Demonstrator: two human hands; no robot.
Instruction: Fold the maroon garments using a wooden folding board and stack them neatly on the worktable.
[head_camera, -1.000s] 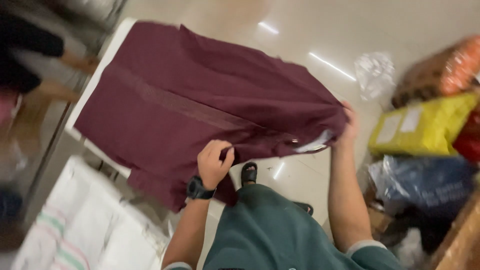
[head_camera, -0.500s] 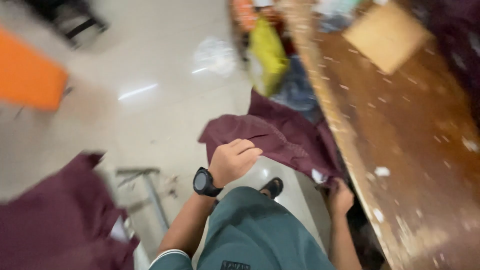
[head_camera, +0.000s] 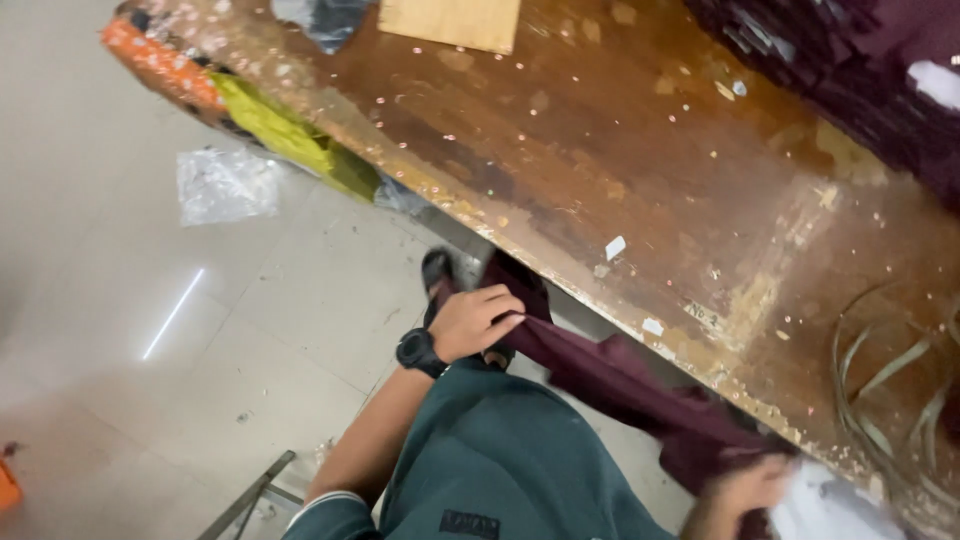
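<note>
A dark maroon garment (head_camera: 610, 375) stretches between my two hands, below the edge of a worn brown wooden table (head_camera: 640, 170). My left hand (head_camera: 472, 322), with a black watch on the wrist, grips one end of the cloth near my green trousers. My right hand (head_camera: 740, 492) is blurred at the bottom right and holds the other end of the garment, next to something white. Part of the cloth is hidden under the table edge.
A stack of maroon cloth (head_camera: 860, 70) lies at the table's far right corner, and a flat cardboard piece (head_camera: 450, 20) at its top. Yellow and orange bags (head_camera: 285, 135) lie under the table. A clear plastic bag (head_camera: 225, 185) sits on the tiled floor. A metal frame (head_camera: 250, 495) shows at bottom left.
The view has swung from the spread garment on the white surface to the wooden table. The garment is now bunched and pulled taut between both hands, close to my lap.
</note>
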